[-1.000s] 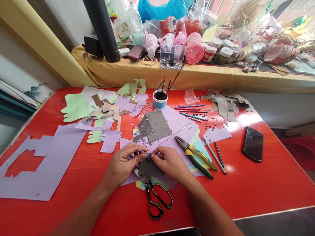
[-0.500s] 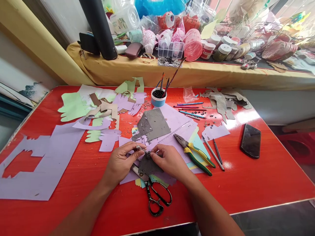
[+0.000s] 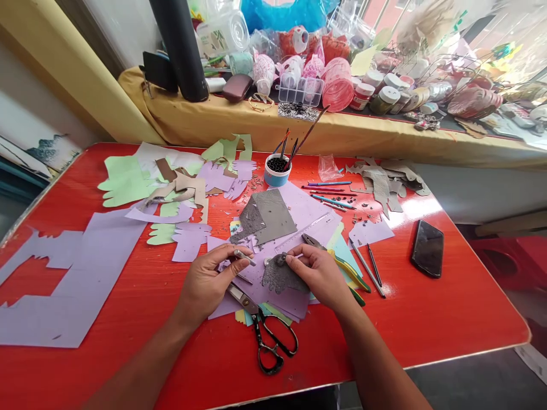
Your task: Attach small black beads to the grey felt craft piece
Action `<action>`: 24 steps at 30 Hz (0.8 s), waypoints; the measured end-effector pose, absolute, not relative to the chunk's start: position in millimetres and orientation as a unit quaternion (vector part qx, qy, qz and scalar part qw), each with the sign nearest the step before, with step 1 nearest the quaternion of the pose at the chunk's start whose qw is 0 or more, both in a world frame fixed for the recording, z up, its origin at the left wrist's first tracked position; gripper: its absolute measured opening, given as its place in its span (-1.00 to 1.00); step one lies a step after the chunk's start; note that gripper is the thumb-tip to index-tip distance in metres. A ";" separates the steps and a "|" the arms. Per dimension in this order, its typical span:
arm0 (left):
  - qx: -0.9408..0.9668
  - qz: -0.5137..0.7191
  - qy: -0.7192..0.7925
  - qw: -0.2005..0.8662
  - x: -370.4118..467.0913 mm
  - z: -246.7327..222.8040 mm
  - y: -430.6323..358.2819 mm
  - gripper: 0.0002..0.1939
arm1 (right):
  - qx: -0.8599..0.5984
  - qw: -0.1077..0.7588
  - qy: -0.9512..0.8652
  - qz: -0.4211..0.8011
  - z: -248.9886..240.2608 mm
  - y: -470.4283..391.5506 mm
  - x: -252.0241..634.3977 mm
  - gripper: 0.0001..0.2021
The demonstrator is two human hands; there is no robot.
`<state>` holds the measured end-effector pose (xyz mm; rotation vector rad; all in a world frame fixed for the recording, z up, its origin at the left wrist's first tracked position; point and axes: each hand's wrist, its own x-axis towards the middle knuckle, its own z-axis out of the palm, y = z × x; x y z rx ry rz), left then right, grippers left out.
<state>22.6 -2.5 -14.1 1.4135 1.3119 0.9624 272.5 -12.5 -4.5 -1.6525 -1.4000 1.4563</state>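
Note:
Between the thumb and fingers of my left hand [image 3: 209, 279] is a short silver metal rod [image 3: 245, 258], its end pointing right. My right hand [image 3: 318, 273] pinches the upper edge of a dark grey piece of leather-like material [image 3: 280, 278] with a ragged scalloped side. A small dark round bit sits on its top edge at my fingertips, with a pale ring [image 3: 267, 262] beside it. Scissors with black handles [image 3: 247, 302] lie below my hands, blades running under my left hand. Pliers with yellow and green handles [image 3: 355, 274] are partly hidden behind my right hand.
Purple sheets [image 3: 294, 199] with a clear ruler [image 3: 304, 232] and grey scraps [image 3: 273, 213] lie ahead. Beyond stands a cup of beads and pencils [image 3: 276, 178]. Cut paper [image 3: 122, 179] covers the left; a phone [image 3: 427, 249] and two pens [image 3: 366, 267] lie right. A cluttered ledge [image 3: 213, 122] runs behind.
My hands have moved apart. The right hand has carried the grey piece up and to the right, away from the rod, and now covers part of the pliers.

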 end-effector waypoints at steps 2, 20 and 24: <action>0.581 0.391 0.526 0.483 23.1 -15.5 -3.4 -0.81 | -0.614 0.242 -0.543 0.520 -4.8 -13.7 267.5 -0.73; 0.665 0.277 0.501 0.479 33.5 -18.7 -2.4 -0.80 | -0.583 0.172 -0.617 0.499 -13.0 -28.3 244.2 -0.84; 0.690 0.264 0.487 0.466 39.8 -23.3 -0.4 -0.81 | -0.579 0.172 -0.632 0.486 -13.4 -27.9 245.1 -0.85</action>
